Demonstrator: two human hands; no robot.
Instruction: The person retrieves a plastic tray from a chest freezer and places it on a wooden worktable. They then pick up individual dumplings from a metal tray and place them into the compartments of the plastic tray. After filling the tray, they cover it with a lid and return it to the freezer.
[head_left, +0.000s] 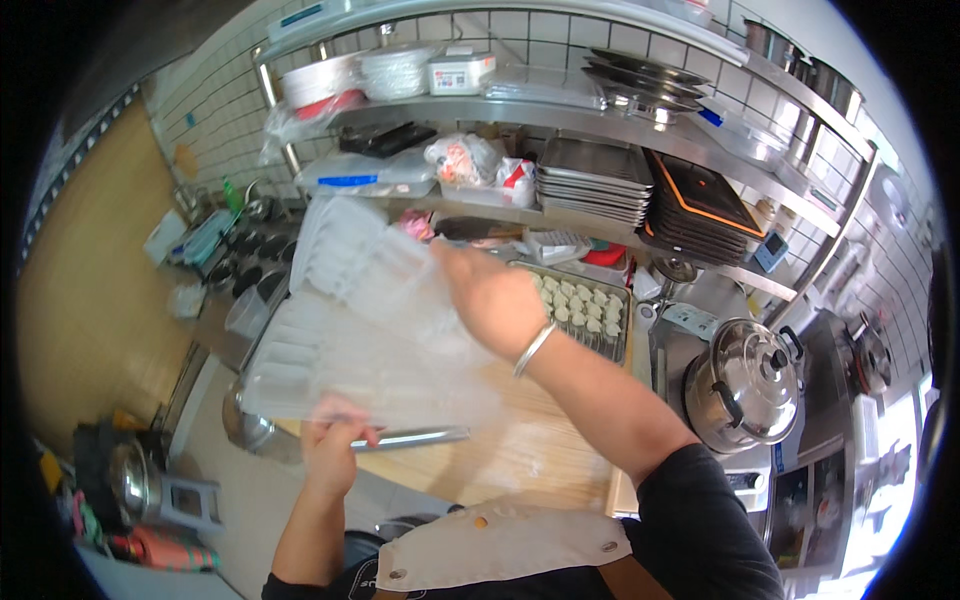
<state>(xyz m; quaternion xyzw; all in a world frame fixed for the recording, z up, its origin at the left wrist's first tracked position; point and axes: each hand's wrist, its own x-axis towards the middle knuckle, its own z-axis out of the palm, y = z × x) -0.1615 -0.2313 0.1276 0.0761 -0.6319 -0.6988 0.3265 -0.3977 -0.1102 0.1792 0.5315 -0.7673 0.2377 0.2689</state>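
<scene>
My left hand (334, 442) grips the near edge of a translucent white plastic tray with moulded compartments (300, 352), tilted above the wooden board (525, 442). Above it, my right hand (491, 296), a bangle at its wrist, is at the right edge of a second such compartment tray (352, 247); motion blur hides its fingertips. The two trays overlap, and where one ends is hard to tell. A metal bar or tray edge (420, 437) shows just under the lower tray. Behind my right wrist lies a metal tray (626, 352) with rows of small pale dumplings (577, 304).
A lidded steel pot (742, 382) stands to the right. Steel shelves (517, 109) along the tiled wall hold stacked metal trays (592, 180), dark orange-rimmed trays (705, 195) and plastic containers. At left are a cluttered counter (225, 330) and a grey stool (187, 499).
</scene>
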